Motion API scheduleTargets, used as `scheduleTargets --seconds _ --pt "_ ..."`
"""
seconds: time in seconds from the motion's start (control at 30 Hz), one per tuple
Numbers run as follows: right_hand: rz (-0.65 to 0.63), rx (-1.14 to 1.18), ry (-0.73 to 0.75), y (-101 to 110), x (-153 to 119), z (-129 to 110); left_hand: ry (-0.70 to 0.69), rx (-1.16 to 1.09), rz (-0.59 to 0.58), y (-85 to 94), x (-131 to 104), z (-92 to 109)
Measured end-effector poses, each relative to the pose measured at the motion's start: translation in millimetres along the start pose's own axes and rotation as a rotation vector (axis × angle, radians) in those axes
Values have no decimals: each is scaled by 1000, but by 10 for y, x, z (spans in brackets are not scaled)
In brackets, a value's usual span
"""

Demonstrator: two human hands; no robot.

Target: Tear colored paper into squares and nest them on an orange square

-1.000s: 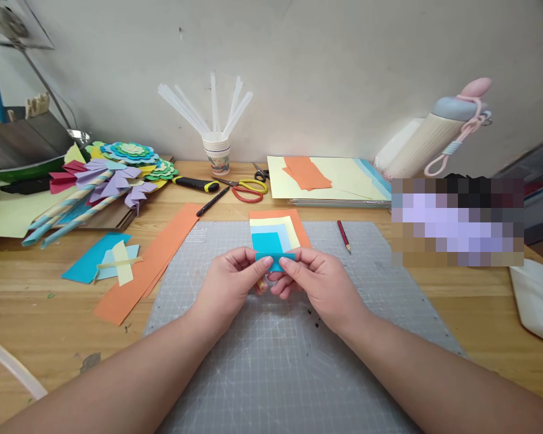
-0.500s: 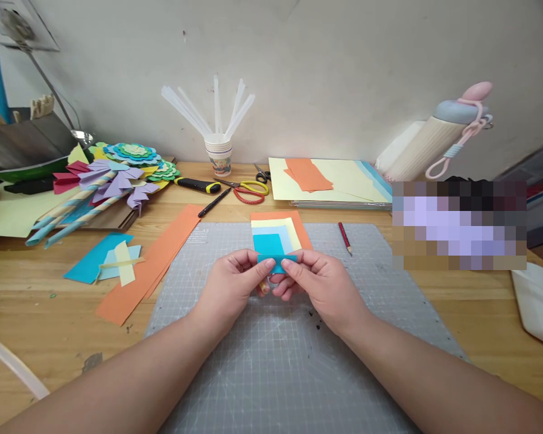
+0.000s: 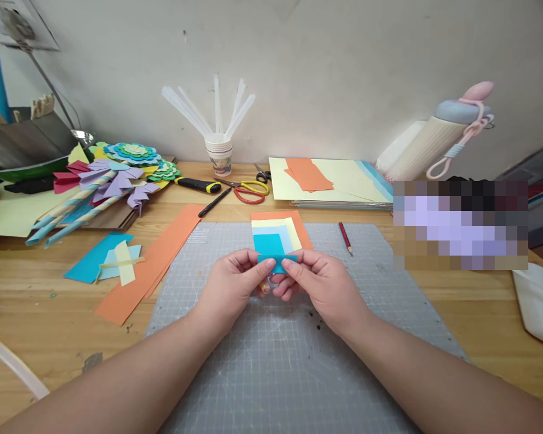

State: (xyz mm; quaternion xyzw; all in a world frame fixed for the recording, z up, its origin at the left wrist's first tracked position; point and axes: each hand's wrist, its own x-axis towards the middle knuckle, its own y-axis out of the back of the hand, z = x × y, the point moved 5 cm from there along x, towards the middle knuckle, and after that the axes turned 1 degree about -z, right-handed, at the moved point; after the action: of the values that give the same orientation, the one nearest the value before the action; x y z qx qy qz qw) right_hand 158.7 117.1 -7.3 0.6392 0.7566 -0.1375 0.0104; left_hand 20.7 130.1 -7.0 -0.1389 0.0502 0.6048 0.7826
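Observation:
Between both hands I pinch a small piece of blue paper (image 3: 277,263) above the grey cutting mat (image 3: 271,361). My left hand (image 3: 235,280) grips its left end, thumb on top, and my right hand (image 3: 321,280) grips its right end the same way. The fingers beneath are partly hidden. Just beyond lies a layered stack of paper squares: a blue square (image 3: 268,243), a light blue one (image 3: 287,237), a pale yellow one (image 3: 293,229) and an orange one (image 3: 303,226). Its near edge is behind my hands.
Right of the stack lies a red pencil (image 3: 345,238). Orange strips (image 3: 149,265) and blue paper scraps (image 3: 95,259) are on the left. Farther back are a black pen (image 3: 215,202), scissors (image 3: 250,191), a utility knife (image 3: 198,185), a paper cup (image 3: 219,158) with straws and paper flowers (image 3: 131,154).

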Motion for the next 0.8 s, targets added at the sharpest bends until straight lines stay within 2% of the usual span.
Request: scheduleTargets --seconds 0.33,0.47,0.63,0.8 --pt "-42 -41 -13 -35 -3 14 -30 -1 -4 -18 -19 21" --pt "-128 -149 -26 -67 -32 -11 -7 20 -93 -61 -27 31" --pt "-196 -304 72 -69 -79 -126 91 91 -252 -93 -47 29" --pt "-265 -316 58 -64 -82 -99 129 94 -305 -88 -53 -11"
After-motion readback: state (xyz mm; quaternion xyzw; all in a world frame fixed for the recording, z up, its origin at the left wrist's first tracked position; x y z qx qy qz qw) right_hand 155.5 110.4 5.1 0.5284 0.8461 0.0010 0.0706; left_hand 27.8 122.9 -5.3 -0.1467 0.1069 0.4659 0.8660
